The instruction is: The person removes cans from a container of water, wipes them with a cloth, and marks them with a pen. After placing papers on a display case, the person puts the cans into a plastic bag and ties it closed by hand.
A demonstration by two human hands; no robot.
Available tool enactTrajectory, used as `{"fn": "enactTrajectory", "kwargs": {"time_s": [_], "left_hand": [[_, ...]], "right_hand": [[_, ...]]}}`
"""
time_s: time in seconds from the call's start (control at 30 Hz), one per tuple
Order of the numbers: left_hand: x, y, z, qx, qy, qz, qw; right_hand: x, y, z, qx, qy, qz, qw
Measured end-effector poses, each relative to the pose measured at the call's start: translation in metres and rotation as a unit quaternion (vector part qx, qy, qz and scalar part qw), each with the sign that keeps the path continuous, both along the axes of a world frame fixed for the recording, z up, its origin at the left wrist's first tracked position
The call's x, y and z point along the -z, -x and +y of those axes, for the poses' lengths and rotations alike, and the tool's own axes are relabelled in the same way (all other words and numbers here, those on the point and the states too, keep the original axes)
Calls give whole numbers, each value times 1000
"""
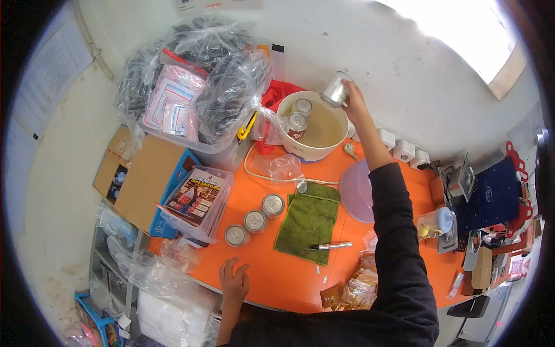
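Observation:
My right hand [355,99] is wrapped round a silvery can [336,90], which it holds tilted above the right rim of a white pot [284,143]. Inside the pot, two cans [297,122] stand in cloudy liquid. My left hand [234,280] is at the table's front edge, holding nothing, with its fingers apart and slightly bent. Just beyond it, three cans [255,221] stand upright in a slanting row. To their right lies a green cloth [306,222] with a marker pen [331,246] on its lower corner.
A purple bowl [356,194] is beside my right forearm. Brown packets [352,289] lie at the front edge. On the left stand a plastic box of leaflets [196,196] and a cardboard box [149,182]. A white cable [263,176] crosses the orange table [289,283].

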State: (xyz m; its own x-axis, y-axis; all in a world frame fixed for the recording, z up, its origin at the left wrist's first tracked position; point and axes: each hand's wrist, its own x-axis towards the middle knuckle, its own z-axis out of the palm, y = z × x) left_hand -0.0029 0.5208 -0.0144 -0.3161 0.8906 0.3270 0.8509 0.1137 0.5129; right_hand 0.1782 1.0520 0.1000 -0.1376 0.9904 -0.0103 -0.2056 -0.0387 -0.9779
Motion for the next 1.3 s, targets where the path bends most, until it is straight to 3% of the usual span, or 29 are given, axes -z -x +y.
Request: {"fn": "enactTrajectory", "kwargs": {"time_s": [0.03,0.1,0.13,0.2,0.3,0.33,0.37,0.4,0.47,0.53,0.57,0.63,0.67,0.73,0.8,0.83,0.87,0.93,0.97,1.0,1.07,1.17,1.23,1.3], "left_hand": [[0,-1,-1,-2,-3,0,1000],[-3,-5,-2,-6,-6,6,1000],[-4,-7,-3,-8,-7,11,1000],[-7,-13,-6,-8,-7,2,1000],[-10,-17,-12,-9,3,-7,1000],[-9,-19,-15,-8,7,-6,1000],[-7,-22,-21,-9,8,-7,1000],[-5,-20,-26,1,9,-1,1000],[-2,-18,-12,0,2,1,1000],[-11,-21,-20,-11,5,-18,1000],[-10,-21,-26,-15,7,-17,1000],[-8,-17,-20,4,-17,-12,1000],[-6,-24,-26,-1,-3,-22,1000],[-9,-19,-17,22,-17,-10,1000],[-7,-15,-13,33,-22,-20,999],[-5,-19,-15,37,-21,-39,998],[2,-20,-17,40,-23,-43,998],[19,-19,-15,44,-4,-83,996],[18,-21,-13,46,-4,-86,995],[17,-23,-11,39,19,-115,992],[17,-28,-7,33,42,-143,988],[21,-35,3,-2,71,-133,989],[27,-35,9,-3,83,-195,977],[35,-32,11,11,82,-184,979]], "right_hand": [[1,5,0,-3,-2,1,1000],[4,21,-7,-50,94,189,976],[2,25,-12,-54,95,190,976],[-2,34,-21,-83,117,-2,990],[17,28,19,-38,49,-101,993],[23,35,24,85,103,-1,991],[35,35,20,83,104,-3,991],[64,35,30,23,-27,-137,990],[53,41,48,-46,-168,-269,947],[46,27,42,185,25,-143,972],[54,23,35,181,27,-142,973],[64,19,34,27,-41,-237,970],[66,9,21,19,-29,-247,968],[24,3,-24,112,-62,-341,931],[35,-2,-77,69,-178,-357,914],[26,-1,-134,10,-252,-284,925],[39,-6,-169,-34,-244,-331,911],[41,0,-257,-197,-61,-245,947],[77,-2,-286,-224,-104,-294,924],[61,9,-323,-258,-62,-325,908],[88,27,-371,-273,-47,-251,927],[113,43,-388,-261,-121,-217,933],[101,45,-372,-250,-176,-212,928],[58,31,-316,-365,-247,-333,833]]}}
